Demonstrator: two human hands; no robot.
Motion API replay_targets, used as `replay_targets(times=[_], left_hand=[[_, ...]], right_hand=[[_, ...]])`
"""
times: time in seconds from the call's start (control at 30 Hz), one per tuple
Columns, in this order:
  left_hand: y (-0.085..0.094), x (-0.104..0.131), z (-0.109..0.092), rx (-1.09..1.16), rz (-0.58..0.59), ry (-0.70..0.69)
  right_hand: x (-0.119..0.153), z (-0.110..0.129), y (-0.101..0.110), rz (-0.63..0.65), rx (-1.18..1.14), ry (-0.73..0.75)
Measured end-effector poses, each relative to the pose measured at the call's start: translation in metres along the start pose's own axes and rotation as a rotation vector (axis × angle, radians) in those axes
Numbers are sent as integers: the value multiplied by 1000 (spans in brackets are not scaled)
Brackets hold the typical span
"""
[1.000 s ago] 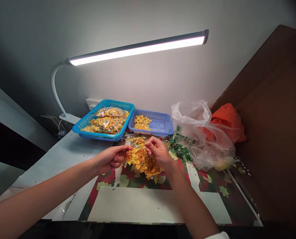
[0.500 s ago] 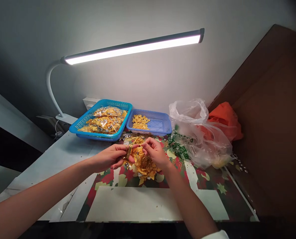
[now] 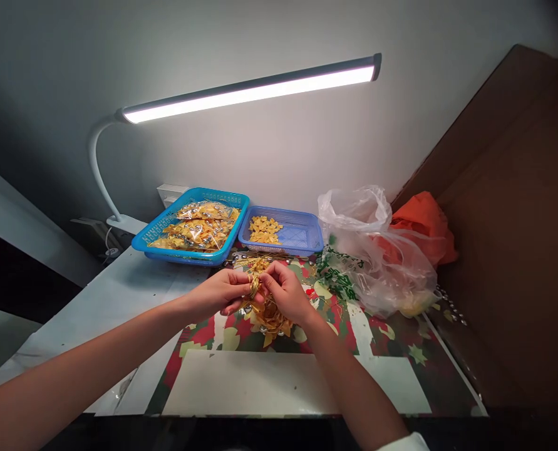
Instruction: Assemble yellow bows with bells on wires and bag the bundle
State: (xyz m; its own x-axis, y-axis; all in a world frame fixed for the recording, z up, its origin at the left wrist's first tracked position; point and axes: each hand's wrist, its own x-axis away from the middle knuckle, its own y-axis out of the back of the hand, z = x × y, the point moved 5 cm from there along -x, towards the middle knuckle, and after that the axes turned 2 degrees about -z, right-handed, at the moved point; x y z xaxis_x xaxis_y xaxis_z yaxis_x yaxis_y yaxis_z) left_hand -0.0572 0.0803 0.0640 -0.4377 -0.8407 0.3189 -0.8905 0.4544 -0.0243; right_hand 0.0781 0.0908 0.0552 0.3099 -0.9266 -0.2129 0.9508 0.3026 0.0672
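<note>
My left hand (image 3: 229,290) is closed around a bundle of gold wire (image 3: 255,286), gripped between thumb and fingers. Close against it, my right hand (image 3: 285,291) is pinched at the same bundle; its fingertips partly hide what they hold. Below both hands a heap of yellow petal-like pieces with silver beads (image 3: 273,319) lies on the patterned table cover (image 3: 232,338). More yellow pieces and thin gold wires (image 3: 260,263) show just behind the fingers.
At the back left, a blue basket (image 3: 140,241) holds bagged yellow pieces. Beside it stands a smaller purple-blue basket (image 3: 302,235) with loose yellow pieces. Clear plastic bags (image 3: 377,275) and an orange bag (image 3: 424,225) lie right. A lamp (image 3: 255,91) hangs above; a brown panel (image 3: 508,219) borders the right.
My left hand has moved right with the wire bundle, and the hands are now together. My right hand has shifted slightly left, its fingers now at the bundle.
</note>
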Motion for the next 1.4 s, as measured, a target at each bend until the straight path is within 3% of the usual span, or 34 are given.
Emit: replay_targets(times=[0.33,0.43,0.6,0.7,0.83,1.0,1.17,1.3,1.4], left_hand=[[3,0,-3,-243,-140,-3],[9,6,-15,-457,-208,-100],[15,17,-47,-917,-290,-389],[26,20,-56,-1016,-283,-340],[42,21,-58,-935,-220,-157],[45,17,-56,-770,-87,-145],[30,15,-50,-491,80,-104],[12,11,-53,-422,77,-156],[1,5,-56,-408,68,-211]], right_hand=[[2,-2,-2,-14,5,15],[2,-3,-2,-14,-49,3],[1,-7,5,-77,-161,-18],[1,-9,19,-172,-126,-3],[0,-14,32,-179,-152,12],[0,-18,24,-134,-146,5],[5,-7,12,-88,-79,23],[7,6,6,-31,41,72],[5,6,2,2,3,39]])
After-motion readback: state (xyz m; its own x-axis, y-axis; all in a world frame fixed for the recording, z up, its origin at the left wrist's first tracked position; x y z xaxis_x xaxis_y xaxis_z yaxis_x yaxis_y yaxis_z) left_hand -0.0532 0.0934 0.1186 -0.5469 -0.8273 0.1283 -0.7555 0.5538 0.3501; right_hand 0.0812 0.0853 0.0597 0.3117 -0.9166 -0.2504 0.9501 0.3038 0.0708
